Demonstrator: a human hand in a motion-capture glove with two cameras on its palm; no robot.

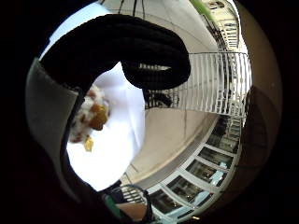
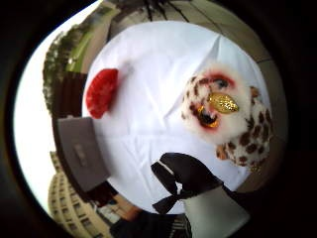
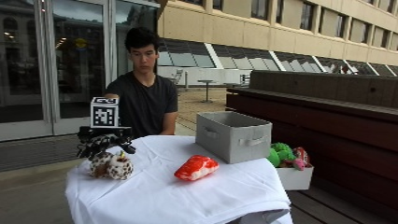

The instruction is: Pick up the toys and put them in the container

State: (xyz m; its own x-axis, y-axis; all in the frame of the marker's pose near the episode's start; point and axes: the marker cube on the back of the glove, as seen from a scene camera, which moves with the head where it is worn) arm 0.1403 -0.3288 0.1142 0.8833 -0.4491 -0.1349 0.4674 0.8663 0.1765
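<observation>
A spotted brown-and-white owl plush sits at the left end of the white-clothed table. My gloved right hand hovers just above it, fingers spread and loosely curled, holding nothing. The thumb side palm view shows the owl lying on the cloth beside my thumb. In the little finger side palm view a bent finger arches over the owl. A red plush toy lies mid-table. The grey fabric container stands at the right end.
A white box holding green and pink toys rests on a wooden bench to the right of the table. The person sits behind the table's far left corner. The table edges drop off on all sides.
</observation>
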